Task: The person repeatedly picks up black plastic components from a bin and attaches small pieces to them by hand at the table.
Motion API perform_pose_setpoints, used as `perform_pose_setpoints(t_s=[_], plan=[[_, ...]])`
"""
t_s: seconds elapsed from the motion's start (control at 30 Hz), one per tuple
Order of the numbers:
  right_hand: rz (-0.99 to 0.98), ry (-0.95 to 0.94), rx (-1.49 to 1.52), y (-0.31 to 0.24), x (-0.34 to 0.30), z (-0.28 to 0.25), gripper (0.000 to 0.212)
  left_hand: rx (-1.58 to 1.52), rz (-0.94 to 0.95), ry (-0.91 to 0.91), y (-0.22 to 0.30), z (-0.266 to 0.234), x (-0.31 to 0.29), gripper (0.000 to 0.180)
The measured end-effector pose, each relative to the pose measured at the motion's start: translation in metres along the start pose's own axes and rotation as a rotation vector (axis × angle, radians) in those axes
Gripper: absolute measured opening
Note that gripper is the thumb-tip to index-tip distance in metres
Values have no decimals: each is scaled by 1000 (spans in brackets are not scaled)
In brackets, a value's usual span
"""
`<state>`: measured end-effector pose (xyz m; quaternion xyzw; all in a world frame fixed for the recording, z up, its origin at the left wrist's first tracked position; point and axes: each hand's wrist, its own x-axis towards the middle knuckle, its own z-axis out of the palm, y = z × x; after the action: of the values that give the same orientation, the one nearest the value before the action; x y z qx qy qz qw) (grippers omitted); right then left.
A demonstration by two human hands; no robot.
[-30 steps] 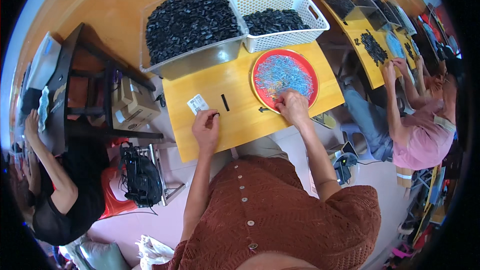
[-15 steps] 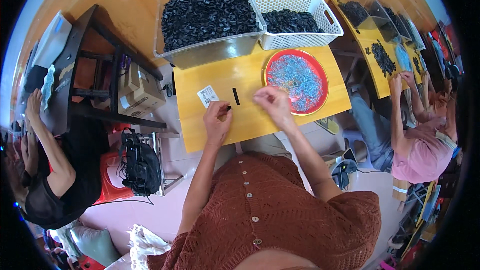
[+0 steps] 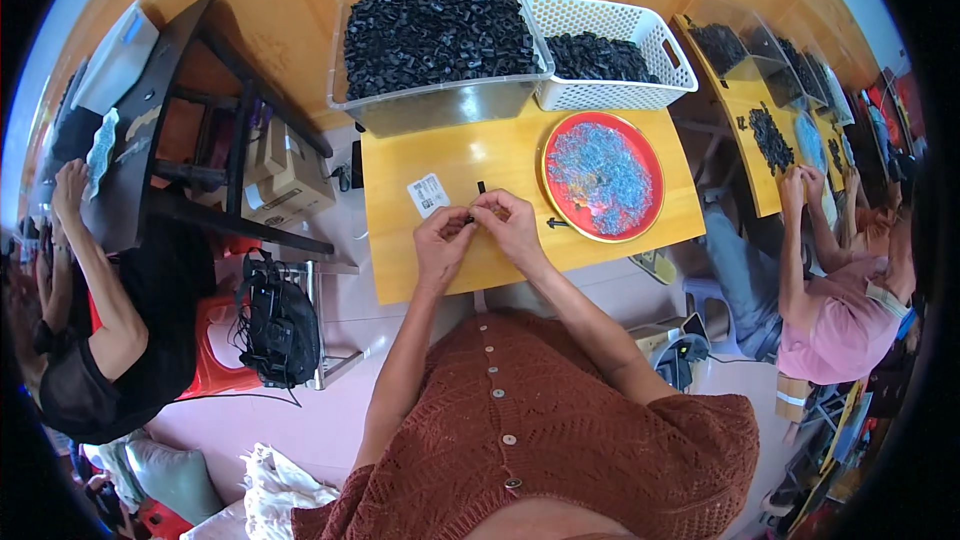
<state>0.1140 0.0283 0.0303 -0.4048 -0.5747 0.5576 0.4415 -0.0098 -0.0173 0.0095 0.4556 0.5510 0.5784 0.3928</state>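
My left hand pinches a small black plastic piece above the front of the yellow table. My right hand meets it there, thumb and fingertips pressed together at the same piece. Whatever else the right fingertips hold is too small and covered to make out. Just beyond the hands, a thin black strip lies partly hidden by the right fingers. A white printed label rests beyond my left hand. To the right stands a round red tray of small clear bluish pieces.
A clear bin heaped with black pieces and a white perforated basket stand along the back. Another small black piece lies by the tray. Co-workers sit at a dark table on the left and a yellow table on the right.
My right hand has come left from beside the tray and now touches my left hand at the black piece. The small black piece near the tray has come into sight. The view has shifted slightly.
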Motion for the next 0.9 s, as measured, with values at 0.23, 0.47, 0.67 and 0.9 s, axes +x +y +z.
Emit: perform_pose_setpoints(t_s=[0.23,0.47,0.67,0.9], plan=[[-94,16,-200,-11,-4,0,7,-175,-141,30,6,2,0,15],[-622,-41,-744,-32,-8,-1,7,-143,5,19,9,-3,1,14],[-799,-37,-800,-86,56,-19,3,-152,-129,35,14,-3,0,11],[-852,-93,-982,-114,211,6,7,-181,-124,28,5,-3,0,11]])
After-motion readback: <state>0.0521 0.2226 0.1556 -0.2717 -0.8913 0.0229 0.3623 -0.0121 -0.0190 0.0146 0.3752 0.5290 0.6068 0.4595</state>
